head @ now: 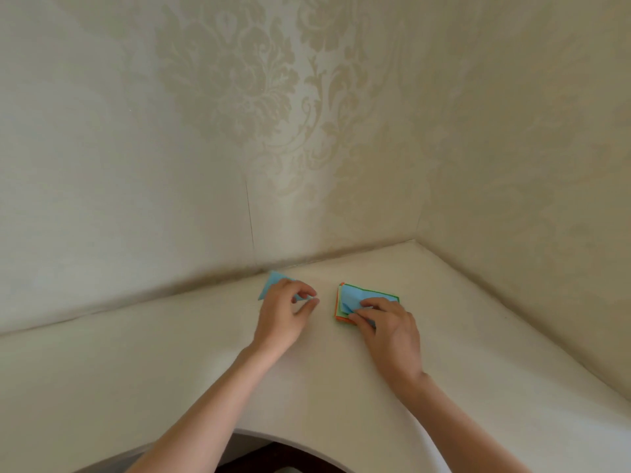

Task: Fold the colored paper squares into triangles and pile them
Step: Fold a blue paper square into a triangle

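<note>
A folded light blue paper triangle (271,283) lies on the cream table near the back wall. My left hand (285,315) hovers over its right end, fingers loosely curled, thumb and forefinger apart, gripping nothing I can see. To the right sits a stack of colored paper squares (353,295), with blue on top and green and orange edges showing beneath. My right hand (386,324) rests on the stack's near right part, and its fingers pinch the top blue sheet, which is lifted and crumpled slightly.
The cream table (170,353) fits into a corner between two wallpapered walls (239,131). Its near edge curves inward at the bottom of the view, with a dark gap below it (273,459).
</note>
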Available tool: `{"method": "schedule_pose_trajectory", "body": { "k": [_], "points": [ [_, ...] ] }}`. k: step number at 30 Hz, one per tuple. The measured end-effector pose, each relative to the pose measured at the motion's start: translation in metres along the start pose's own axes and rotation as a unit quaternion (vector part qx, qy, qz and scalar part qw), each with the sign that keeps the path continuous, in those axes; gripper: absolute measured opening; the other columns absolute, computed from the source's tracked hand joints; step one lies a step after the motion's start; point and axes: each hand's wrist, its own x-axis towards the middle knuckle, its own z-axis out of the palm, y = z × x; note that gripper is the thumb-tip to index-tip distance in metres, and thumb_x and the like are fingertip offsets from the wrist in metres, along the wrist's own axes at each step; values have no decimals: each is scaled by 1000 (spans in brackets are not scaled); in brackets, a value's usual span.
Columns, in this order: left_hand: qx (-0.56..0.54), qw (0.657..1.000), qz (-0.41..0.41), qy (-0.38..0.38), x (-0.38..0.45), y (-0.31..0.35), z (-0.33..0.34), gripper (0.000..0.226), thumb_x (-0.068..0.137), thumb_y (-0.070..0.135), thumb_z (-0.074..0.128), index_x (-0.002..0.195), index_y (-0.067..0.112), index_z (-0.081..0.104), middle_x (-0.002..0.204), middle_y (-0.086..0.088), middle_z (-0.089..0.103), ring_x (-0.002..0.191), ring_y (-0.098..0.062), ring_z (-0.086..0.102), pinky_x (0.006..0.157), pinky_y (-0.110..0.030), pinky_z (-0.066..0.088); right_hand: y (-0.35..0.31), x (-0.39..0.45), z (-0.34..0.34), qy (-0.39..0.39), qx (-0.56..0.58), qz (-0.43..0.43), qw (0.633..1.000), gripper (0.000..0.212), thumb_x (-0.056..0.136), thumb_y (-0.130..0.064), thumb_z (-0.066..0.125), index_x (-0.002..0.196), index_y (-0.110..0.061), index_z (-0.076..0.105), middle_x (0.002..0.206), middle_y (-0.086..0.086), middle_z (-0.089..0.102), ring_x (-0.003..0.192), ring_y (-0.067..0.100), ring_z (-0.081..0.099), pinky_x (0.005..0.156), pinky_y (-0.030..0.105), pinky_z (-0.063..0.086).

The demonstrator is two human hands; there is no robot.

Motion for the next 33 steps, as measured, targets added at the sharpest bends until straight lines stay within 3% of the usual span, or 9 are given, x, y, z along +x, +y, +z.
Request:
{"method": "schedule_pose_trajectory", "body": {
  "k": [4,10,14,21,25,30,33],
  "points": [
    [-11,993,91,-74,-18,26,5,19,82,24,74,101,26,70,96,11,57,95,-2,47,79,-9,35,-1,-6,-14,88,6,-57,995,12,81,-25,65,80,-22,77,99,-5,70,82,21,62,70,34,42],
    [10,984,176,-26,-42,38,3,28,81,16,75,106,23,67,98,10,51,96,-5,45,88,-9,32,-5,-27,-37,154,11,-146,977,17,87,-32,62,80,-26,76,91,-8,66,78,16,58,68,34,40],
    [28,979,192,-58,-59,36,-2,9,82,23,73,91,24,69,92,15,52,92,-4,45,85,-10,33,-7,-48,-39,115,15,-160,980,17,86,-39,61,79,-30,74,82,-13,63,74,12,57,68,29,36],
    [47,978,146,-145,-78,22,-2,1,83,25,72,85,24,72,87,18,61,87,-3,48,78,-15,38,0,-68,-28,-48,23,-83,995,26,81,-51,53,77,-35,73,83,-18,62,76,7,60,64,29,41],
    [40,982,117,-146,-78,22,-1,5,84,30,70,83,26,71,85,18,59,88,-5,50,79,-19,40,0,-62,-29,-109,83,-28,990,24,81,-48,60,88,-30,75,89,-15,65,84,8,60,74,31,48],
    [33,989,78,-118,-77,29,6,4,84,34,69,87,31,66,78,18,59,85,-1,49,75,-17,39,-3,-55,-31,-130,139,32,981,27,78,-36,75,104,-28,70,89,-19,62,79,-2,56,75,11,44],
    [47,991,66,-105,-77,28,11,13,82,38,70,92,33,65,76,17,59,81,0,47,72,-16,38,-8,-53,-31,-136,169,79,973,32,74,-41,78,103,-31,66,86,-17,63,78,-1,57,75,15,47]
  ]
}}
